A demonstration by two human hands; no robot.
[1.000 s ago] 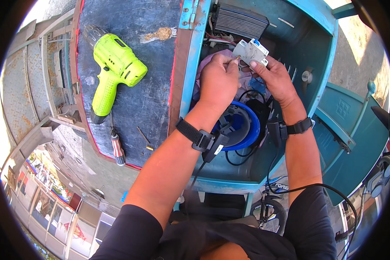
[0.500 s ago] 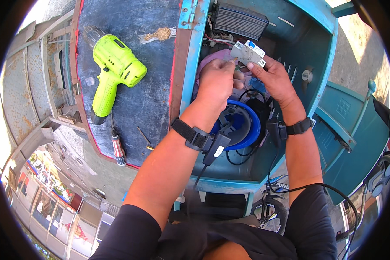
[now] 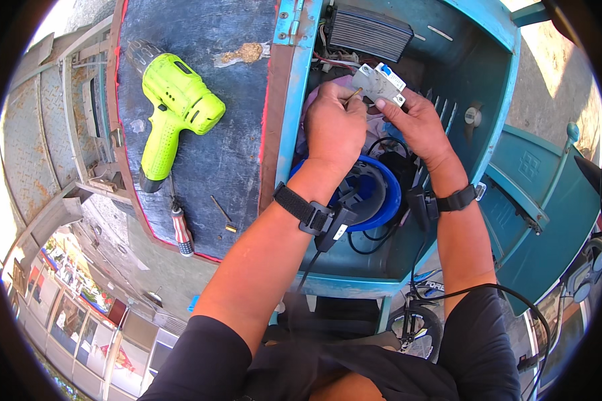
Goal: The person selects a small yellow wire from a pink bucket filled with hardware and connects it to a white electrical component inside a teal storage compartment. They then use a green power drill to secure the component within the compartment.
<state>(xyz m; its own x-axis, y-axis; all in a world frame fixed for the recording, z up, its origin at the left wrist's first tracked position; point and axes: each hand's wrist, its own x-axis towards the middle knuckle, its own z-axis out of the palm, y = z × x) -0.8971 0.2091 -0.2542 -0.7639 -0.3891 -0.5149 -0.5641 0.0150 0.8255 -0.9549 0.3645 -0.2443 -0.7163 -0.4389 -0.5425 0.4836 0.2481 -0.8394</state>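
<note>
A pale grey circuit breaker (image 3: 380, 85) with a blue switch lever is gripped along its lower right edge by my right hand (image 3: 418, 127), thumb on its flat side. Close against its left side, my left hand (image 3: 336, 127) pinches a thin brass-coloured pin (image 3: 356, 93); its exact kind is too small to tell. Both hands are over the open blue metal box (image 3: 381, 286). Beneath them lies a blue hard hat (image 3: 389, 208) with its inside facing up, partly covered by my left wrist.
On the dark board at left lie a lime-green cordless drill (image 3: 180, 100), a screwdriver (image 3: 181, 230) with a patterned handle, and a thin metal rod (image 3: 221, 208). A finned black unit (image 3: 371, 32) sits at the box's far end. Black cables (image 3: 508, 289) trail from my wrist straps.
My left hand has turned slightly and the brass-coloured pin shows more, pointing at the circuit breaker. The breaker has shifted slightly left with my right hand.
</note>
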